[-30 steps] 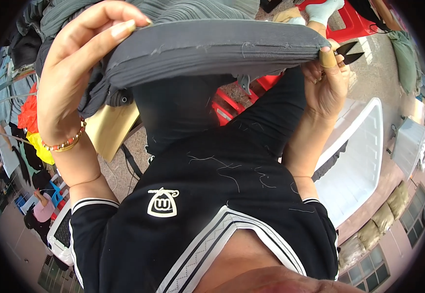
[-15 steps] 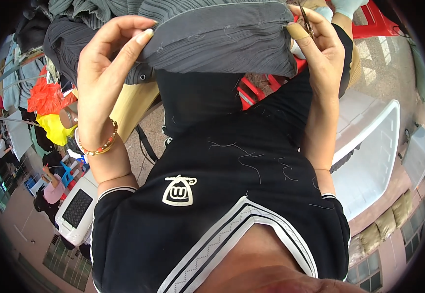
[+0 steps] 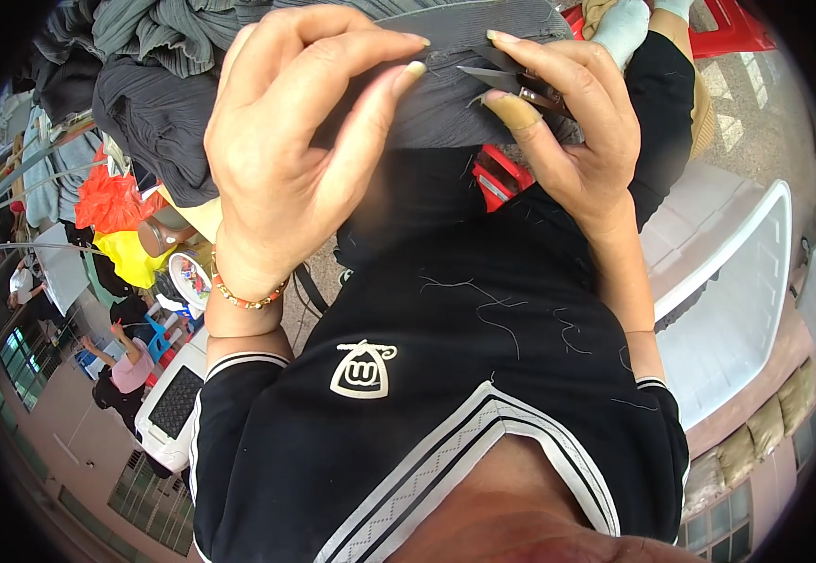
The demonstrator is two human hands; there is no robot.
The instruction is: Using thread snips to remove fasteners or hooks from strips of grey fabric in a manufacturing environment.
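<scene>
A dark grey ribbed knit garment piece (image 3: 455,120) lies stretched out at the top of the view, above my lap. My left hand (image 3: 300,141) is over its left part, thumb and index fingertips near each other with a gap between them. I see nothing held there; any fine thread is too small to tell. In my right hand (image 3: 577,131) is a pair of small thread snips (image 3: 528,89), blades apart and pointing left over the fabric. A tan cover wraps the right thumb. My left hand hides part of the garment.
More grey knitwear (image 3: 159,117) is heaped at the upper left. Beyond it are a red plastic bag (image 3: 112,192) and a yellow bag (image 3: 131,255). A white plastic bin (image 3: 736,319) stands at my right. Loose threads (image 3: 492,305) cling to my black shirt.
My left hand has left the garment's left edge and moved right across it. My right hand has shifted left, and the snips now point over the fabric with their blades apart.
</scene>
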